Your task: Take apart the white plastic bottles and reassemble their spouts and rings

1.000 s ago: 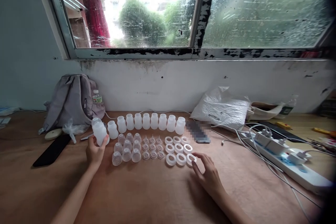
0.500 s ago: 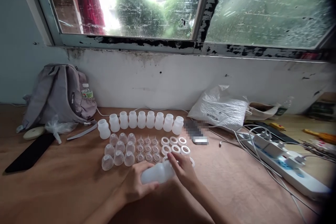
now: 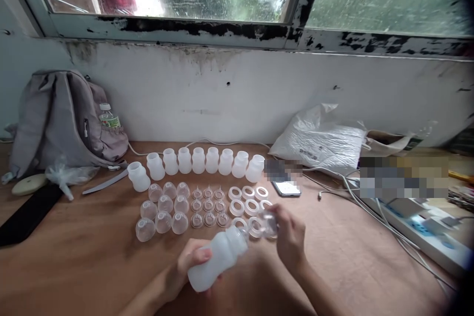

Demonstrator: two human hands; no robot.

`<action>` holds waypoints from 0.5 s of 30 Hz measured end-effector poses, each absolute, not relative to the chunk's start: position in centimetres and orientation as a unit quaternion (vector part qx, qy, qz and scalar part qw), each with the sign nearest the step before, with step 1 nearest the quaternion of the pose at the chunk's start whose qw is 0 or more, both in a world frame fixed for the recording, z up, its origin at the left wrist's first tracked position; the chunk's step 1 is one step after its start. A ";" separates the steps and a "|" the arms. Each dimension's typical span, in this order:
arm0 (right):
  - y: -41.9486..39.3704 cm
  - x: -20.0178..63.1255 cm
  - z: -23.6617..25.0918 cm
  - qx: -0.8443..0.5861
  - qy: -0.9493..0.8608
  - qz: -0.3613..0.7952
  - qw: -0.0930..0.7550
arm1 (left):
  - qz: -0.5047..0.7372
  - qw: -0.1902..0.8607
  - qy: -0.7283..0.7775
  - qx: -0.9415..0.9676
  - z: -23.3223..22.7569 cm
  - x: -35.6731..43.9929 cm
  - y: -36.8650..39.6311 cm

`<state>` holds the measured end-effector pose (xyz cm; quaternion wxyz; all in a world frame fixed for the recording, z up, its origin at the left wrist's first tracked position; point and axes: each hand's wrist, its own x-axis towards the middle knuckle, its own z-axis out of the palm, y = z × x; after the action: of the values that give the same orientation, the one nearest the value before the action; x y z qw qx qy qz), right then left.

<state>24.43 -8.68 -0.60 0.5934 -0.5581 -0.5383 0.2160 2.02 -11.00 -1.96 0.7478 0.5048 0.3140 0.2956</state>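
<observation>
Gripping a smooth, frosted bottle (image 3: 218, 260) above the brown table (image 3: 107, 266), the left hand (image 3: 195, 259) curls closed around its waisted body, neck tilted toward the right hand (image 3: 291, 234). That hand's fingers pinch a clear, glossy cap (image 3: 270, 224) just beside it. Beyond sit see-through domes (image 3: 163, 222), small pointed discs (image 3: 209, 218), flat rings (image 3: 252, 207), then a curve of matching bottles (image 3: 212, 160), contents unclear. A soft grey backpack (image 3: 52, 118) holds a drink bottle (image 3: 109, 118) in its side pocket (image 3: 113, 141).

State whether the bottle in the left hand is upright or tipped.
Tipped: the left hand holds the bottle aslant, its neck pointing toward the right hand, unlike the upright row of bottles behind.
</observation>
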 end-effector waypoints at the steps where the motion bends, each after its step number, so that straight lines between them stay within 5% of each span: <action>1: -8.3 24.8 -0.5 -0.576 -0.494 0.230 0.609 | 0.320 0.730 0.320 0.512 -1.9 1.7 -10.9; 5: -7.3 25.1 -0.1 -0.572 -0.448 0.303 0.617 | 0.400 0.632 0.337 0.572 -1.8 0.8 -10.3; 15: -9.4 22.5 -0.6 -0.489 -0.644 0.312 0.500 | 0.347 0.411 0.456 0.709 -2.8 1.3 -10.1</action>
<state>22.47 -9.43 -0.56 0.4999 -0.4888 -0.6435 0.3116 1.26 -10.06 -2.80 0.4106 0.7093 0.4561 0.3469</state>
